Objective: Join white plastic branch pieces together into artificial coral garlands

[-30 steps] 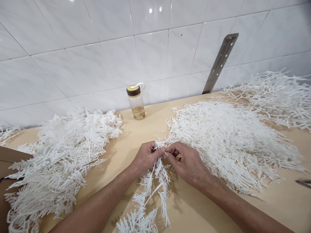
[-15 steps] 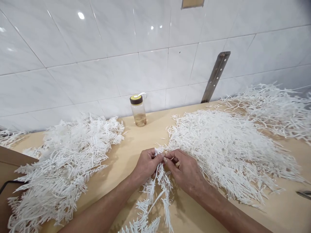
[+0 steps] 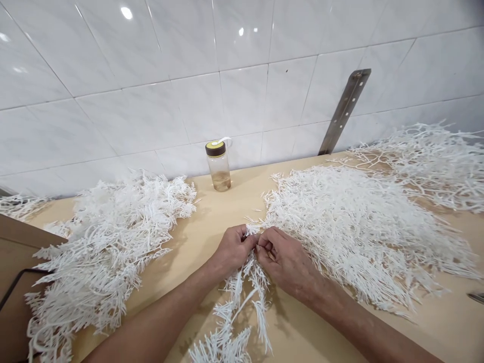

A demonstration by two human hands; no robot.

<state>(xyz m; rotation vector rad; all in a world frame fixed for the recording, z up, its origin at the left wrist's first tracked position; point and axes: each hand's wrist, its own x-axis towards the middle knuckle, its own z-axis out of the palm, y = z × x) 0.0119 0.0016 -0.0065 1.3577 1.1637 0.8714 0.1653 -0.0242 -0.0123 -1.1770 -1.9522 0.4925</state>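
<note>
The left hand pinches the white branching sprig near its upper end; the sprig trails below that hand, towards the person; the right hand has its fingertips drawn together against the left's, though what they grip I cannot tell. It looks like fine fingertip work at one small spot; the next move calls for a steady left pinch; a white heap lies just beyond the right hand.

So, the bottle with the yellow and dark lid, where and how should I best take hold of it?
Probably around the clear body of the bottle, below the lid, from the near side: it stands upright, looks round, and the tiled wall is behind. I would avoid the thin white strap.
</note>
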